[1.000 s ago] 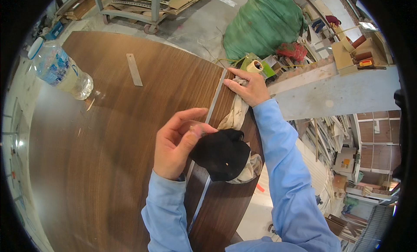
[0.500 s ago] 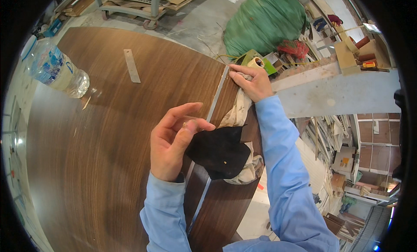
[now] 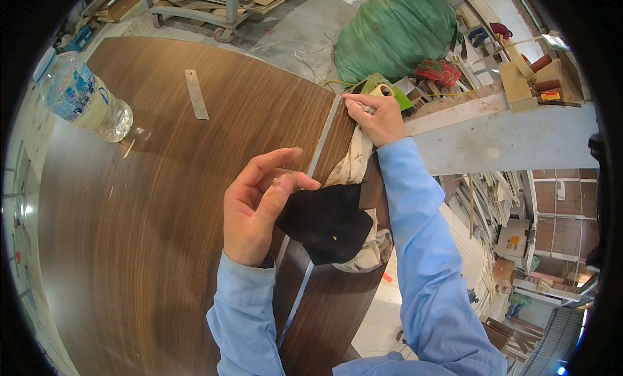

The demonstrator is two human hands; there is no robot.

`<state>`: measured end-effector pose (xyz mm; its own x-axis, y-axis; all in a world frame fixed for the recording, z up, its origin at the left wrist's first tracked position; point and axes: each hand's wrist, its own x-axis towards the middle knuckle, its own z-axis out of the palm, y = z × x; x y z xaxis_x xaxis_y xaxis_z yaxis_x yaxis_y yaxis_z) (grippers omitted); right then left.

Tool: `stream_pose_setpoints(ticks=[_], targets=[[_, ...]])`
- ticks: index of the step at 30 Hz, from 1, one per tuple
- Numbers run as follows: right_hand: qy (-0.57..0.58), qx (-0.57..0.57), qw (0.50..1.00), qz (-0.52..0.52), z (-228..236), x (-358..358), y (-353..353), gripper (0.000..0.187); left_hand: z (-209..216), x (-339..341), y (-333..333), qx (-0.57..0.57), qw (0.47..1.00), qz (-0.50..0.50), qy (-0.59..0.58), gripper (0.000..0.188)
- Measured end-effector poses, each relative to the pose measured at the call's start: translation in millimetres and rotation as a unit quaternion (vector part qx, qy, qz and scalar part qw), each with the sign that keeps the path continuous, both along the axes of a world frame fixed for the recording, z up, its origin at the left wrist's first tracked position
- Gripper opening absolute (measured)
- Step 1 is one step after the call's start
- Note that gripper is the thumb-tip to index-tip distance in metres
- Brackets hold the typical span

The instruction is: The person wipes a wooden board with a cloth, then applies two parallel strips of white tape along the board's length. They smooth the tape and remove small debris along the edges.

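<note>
At the centre of the frame the left hand (image 3: 259, 210) is raised just above the dark wood-grain panel (image 3: 162, 201), thumb and forefinger pinched together on the upper corner of a black cloth (image 3: 328, 223). The cloth spreads to the lower right of that hand and lies over a cream rag (image 3: 363, 256), which trails up along the panel's right edge toward the right hand (image 3: 376, 116).

The right hand sits in the upper middle of the frame, fingers curled down onto the far end of a thin pale edge strip (image 3: 318, 165) at the panel's corner, touching the top of the cream rag. The strip runs down the panel from there, passing under the black cloth.

A clear plastic water bottle (image 3: 81, 97) lies on its side at the upper left of the panel, partly filled with clear liquid. A short pale strip offcut (image 3: 196, 94) lies to its right, well apart from both hands.

The left half of the panel is bare wood. Beyond the top edge sit a stuffed green sack (image 3: 396, 32) and a wheeled cart (image 3: 195, 6) on the concrete floor.
</note>
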<state>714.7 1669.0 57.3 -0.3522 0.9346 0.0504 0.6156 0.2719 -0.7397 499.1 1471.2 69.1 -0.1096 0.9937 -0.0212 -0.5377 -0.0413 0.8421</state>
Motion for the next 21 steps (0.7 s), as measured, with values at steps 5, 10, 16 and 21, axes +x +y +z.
stream_pose_setpoints(ticks=[5,10,16,21], targets=[[0.009,0.032,0.999,0.014,-2.6,-0.6,1.4,0.029,-0.6,0.7,0.3,0.007,1.0,0.005,-0.005,0.048],[0.029,0.025,0.999,-0.004,-6.3,-2.3,6.2,0.03,0.8,1.6,1.0,0.011,1.0,0.012,0.013,0.048],[0.058,0.036,0.997,0.025,-8.5,-1.4,8.3,0.029,2.0,1.3,0.8,0.01,1.0,0.012,0.011,0.049],[0.071,0.006,0.997,-0.003,-9.9,-3.0,10.8,0.028,2.2,1.0,0.8,0.001,1.0,0.005,0.019,0.049]])
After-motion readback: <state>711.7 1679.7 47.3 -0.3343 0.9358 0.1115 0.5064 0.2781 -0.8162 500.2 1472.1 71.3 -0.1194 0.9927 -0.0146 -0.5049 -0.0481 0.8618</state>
